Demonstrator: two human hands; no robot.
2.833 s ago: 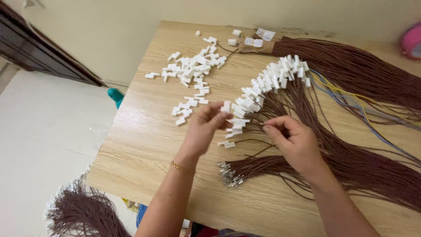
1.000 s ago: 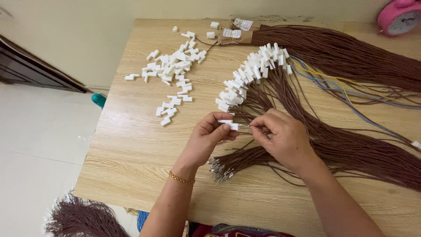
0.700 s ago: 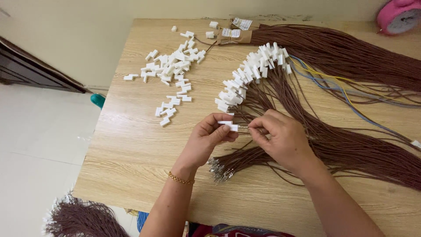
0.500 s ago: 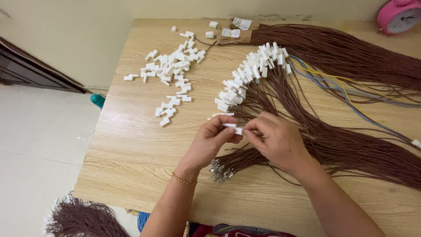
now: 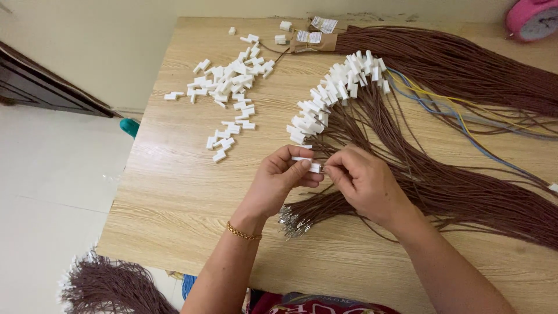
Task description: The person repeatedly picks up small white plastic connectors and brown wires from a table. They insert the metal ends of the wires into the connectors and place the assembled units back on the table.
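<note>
A small white plastic connector (image 5: 308,163) sits pinched between the thumb and fingers of the left hand (image 5: 279,183), just above the bare metal terminals (image 5: 295,220) of a brown wire bundle (image 5: 465,197) on the wooden table (image 5: 168,197). The right hand (image 5: 363,183) meets it from the other side, its fingertips closed narrowly on a thin brown wire end that touches the connector. A gold bracelet (image 5: 243,233) circles the left wrist. Beyond the connector, a curved row of wires already fitted with white housings (image 5: 334,93) fans away. Farther from it, to the left, lies a loose heap of white connectors (image 5: 229,93). A pink clock (image 5: 532,17) stands at the table's far right corner.
</note>
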